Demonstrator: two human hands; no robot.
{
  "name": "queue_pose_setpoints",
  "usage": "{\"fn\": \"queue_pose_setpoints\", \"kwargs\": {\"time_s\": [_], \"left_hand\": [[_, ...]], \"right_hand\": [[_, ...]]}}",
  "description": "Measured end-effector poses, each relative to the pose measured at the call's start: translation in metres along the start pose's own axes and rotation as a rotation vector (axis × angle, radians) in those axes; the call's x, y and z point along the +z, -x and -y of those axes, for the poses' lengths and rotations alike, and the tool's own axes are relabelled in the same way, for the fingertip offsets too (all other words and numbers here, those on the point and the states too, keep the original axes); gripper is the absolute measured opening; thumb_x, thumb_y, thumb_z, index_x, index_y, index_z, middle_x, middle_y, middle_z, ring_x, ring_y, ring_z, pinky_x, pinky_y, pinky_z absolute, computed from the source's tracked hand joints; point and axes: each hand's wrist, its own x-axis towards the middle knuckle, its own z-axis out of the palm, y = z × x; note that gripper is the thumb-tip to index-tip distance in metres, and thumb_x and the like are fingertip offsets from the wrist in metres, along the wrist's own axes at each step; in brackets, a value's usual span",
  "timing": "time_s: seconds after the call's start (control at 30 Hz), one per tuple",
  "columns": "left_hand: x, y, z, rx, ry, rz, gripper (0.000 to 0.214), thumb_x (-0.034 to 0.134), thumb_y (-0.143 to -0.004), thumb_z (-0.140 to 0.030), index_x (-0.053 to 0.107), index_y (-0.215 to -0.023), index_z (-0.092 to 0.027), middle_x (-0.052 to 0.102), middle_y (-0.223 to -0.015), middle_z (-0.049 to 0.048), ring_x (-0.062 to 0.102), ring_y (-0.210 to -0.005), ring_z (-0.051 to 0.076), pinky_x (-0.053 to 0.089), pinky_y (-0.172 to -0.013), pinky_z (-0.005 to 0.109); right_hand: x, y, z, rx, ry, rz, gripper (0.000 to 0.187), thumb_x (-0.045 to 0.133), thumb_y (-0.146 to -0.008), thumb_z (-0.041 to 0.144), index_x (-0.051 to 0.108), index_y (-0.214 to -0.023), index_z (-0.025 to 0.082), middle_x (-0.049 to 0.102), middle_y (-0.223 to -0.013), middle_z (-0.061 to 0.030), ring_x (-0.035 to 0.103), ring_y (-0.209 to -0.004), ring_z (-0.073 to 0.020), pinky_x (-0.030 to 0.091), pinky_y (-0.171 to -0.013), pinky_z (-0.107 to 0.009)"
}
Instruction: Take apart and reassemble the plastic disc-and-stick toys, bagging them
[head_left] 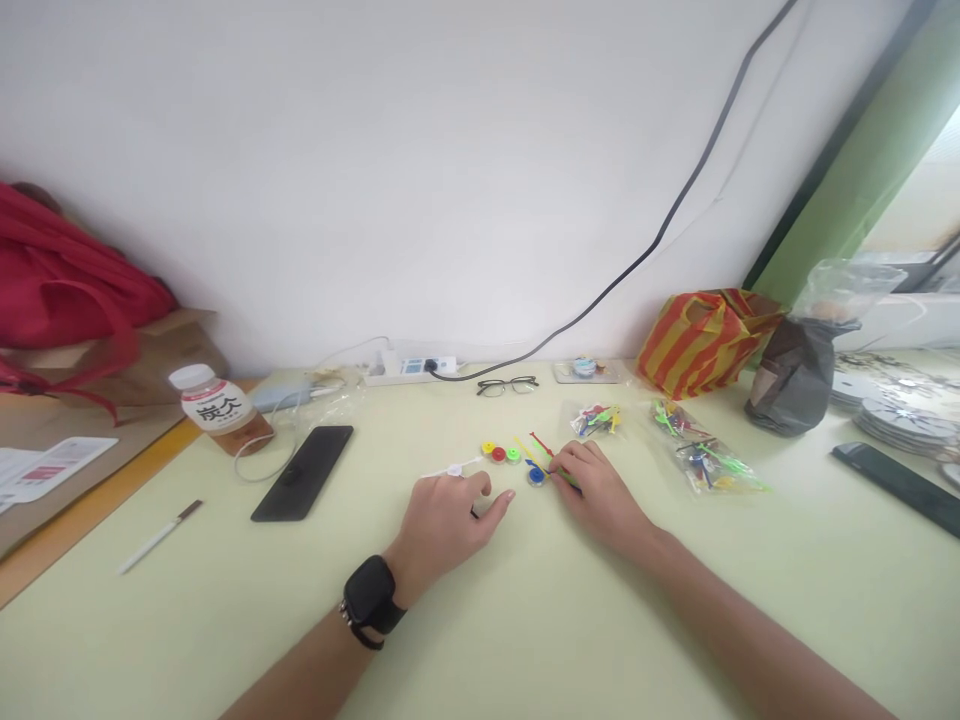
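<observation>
My left hand (448,515) rests low over the table, its index finger bent and its thumb stretched apart from it. A small black piece (474,512) shows partly below that index finger; whether the hand touches it is unclear. Just beyond the knuckles lies a white plastic pointer (454,470). Small round pieces in yellow (487,448), red (498,455) and green (513,455) sit between the hands, with a blue round piece (535,477) nearer the right. Fingers of my right hand (596,488) are closed down on thin coloured plastic pointers (541,446), whose ends are partly hidden.
Clear bags of coloured pointers (709,465) lie to the right, near a phone (900,485) and stacked discs (904,420). Glasses (508,385) and a power strip (412,368) are at the wall. Leftward are another phone (304,475), a bottle (221,412) and a thin stick (160,537).
</observation>
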Motion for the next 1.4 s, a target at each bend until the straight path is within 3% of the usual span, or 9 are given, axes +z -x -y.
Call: {"fn": "queue_pose_setpoints", "kwargs": {"time_s": [0.3, 0.5, 0.63, 0.77, 0.87, 0.97, 1.13, 1.27, 1.4], "left_hand": [[-0.006, -0.006, 0.004, -0.135, -0.011, 0.049, 0.041, 0.053, -0.101, -0.048, 0.061, -0.071, -0.021, 0.07, -0.068, 0.0034, 0.063, -0.064, 0.02, 0.024, -0.059, 0.031], [-0.008, -0.006, 0.001, -0.171, 0.001, 0.028, 0.029, 0.054, -0.1, -0.045, 0.065, -0.086, -0.022, 0.067, -0.07, 0.0, 0.059, -0.058, 0.017, 0.027, -0.058, 0.03], [-0.004, -0.002, -0.004, -0.074, 0.076, -0.005, 0.028, 0.051, -0.102, -0.043, 0.066, -0.09, -0.022, 0.064, -0.067, -0.0005, 0.061, -0.061, 0.018, 0.037, -0.062, 0.032], [0.001, 0.005, -0.014, 0.193, 0.218, 0.053, 0.028, 0.057, -0.1, -0.035, 0.065, -0.123, -0.022, 0.071, -0.111, 0.0091, 0.066, -0.102, 0.026, 0.05, -0.088, 0.039], [0.003, 0.009, -0.019, 0.351, 0.25, 0.136, 0.052, 0.061, -0.099, -0.036, 0.051, -0.148, -0.022, 0.056, -0.148, 0.0141, 0.053, -0.128, 0.033, 0.045, -0.108, 0.049], [0.003, 0.01, -0.019, 0.393, 0.281, 0.179, 0.067, 0.062, -0.098, -0.044, 0.039, -0.158, -0.025, 0.039, -0.164, 0.0139, 0.049, -0.131, 0.037, 0.042, -0.111, 0.056], [0.0, 0.009, -0.017, 0.411, 0.331, 0.218, 0.065, 0.064, -0.096, -0.046, 0.044, -0.155, -0.028, 0.045, -0.161, 0.0102, 0.051, -0.121, 0.035, 0.044, -0.107, 0.055], [0.001, 0.008, -0.019, 0.382, 0.36, 0.188, 0.033, 0.052, -0.104, -0.03, 0.06, -0.136, -0.026, 0.064, -0.133, 0.0092, 0.054, -0.116, 0.03, 0.045, -0.104, 0.047], [0.007, 0.007, -0.017, 0.285, 0.413, 0.157, 0.025, 0.051, -0.102, -0.02, 0.065, -0.123, -0.022, 0.065, -0.115, 0.0097, 0.06, -0.108, 0.026, 0.05, -0.096, 0.041]], "right_hand": [[-0.009, -0.003, 0.002, -0.001, 0.104, -0.034, 0.013, 0.055, -0.086, 0.009, 0.059, -0.084, 0.022, 0.07, -0.088, -0.0057, 0.061, -0.088, -0.0248, 0.043, -0.082, -0.038], [-0.015, -0.003, 0.014, 0.155, 0.062, 0.034, 0.009, 0.058, -0.077, 0.014, 0.056, -0.075, 0.022, 0.069, -0.076, -0.0001, 0.059, -0.071, -0.0184, 0.039, -0.068, -0.03], [-0.019, -0.003, 0.018, 0.257, 0.026, 0.053, 0.007, 0.061, -0.077, 0.019, 0.057, -0.072, 0.023, 0.069, -0.071, 0.002, 0.056, -0.061, -0.0155, 0.035, -0.059, -0.028], [-0.022, -0.004, 0.016, 0.298, 0.017, 0.016, 0.01, 0.062, -0.078, 0.023, 0.058, -0.069, 0.023, 0.068, -0.066, 0.001, 0.057, -0.059, -0.0162, 0.035, -0.057, -0.027], [-0.023, -0.005, 0.013, 0.33, -0.009, -0.019, 0.008, 0.061, -0.078, 0.024, 0.059, -0.07, 0.023, 0.069, -0.066, 0.0009, 0.059, -0.059, -0.0169, 0.037, -0.057, -0.027], [-0.021, -0.005, 0.012, 0.325, -0.07, -0.042, 0.01, 0.059, -0.08, 0.025, 0.058, -0.071, 0.023, 0.067, -0.064, 0.0012, 0.057, -0.056, -0.0164, 0.038, -0.055, -0.027], [-0.015, -0.004, 0.015, 0.278, -0.154, -0.074, 0.01, 0.058, -0.083, 0.028, 0.057, -0.074, 0.023, 0.065, -0.063, 0.0013, 0.053, -0.051, -0.0149, 0.038, -0.052, -0.027], [-0.016, -0.004, 0.016, 0.265, -0.166, -0.083, 0.007, 0.058, -0.081, 0.024, 0.056, -0.074, 0.023, 0.062, -0.064, 0.0022, 0.053, -0.054, -0.0151, 0.039, -0.053, -0.027], [-0.019, -0.003, 0.017, 0.207, -0.141, -0.103, 0.004, 0.057, -0.079, 0.02, 0.056, -0.076, 0.024, 0.065, -0.071, 0.0007, 0.057, -0.061, -0.0165, 0.043, -0.058, -0.028]]}}
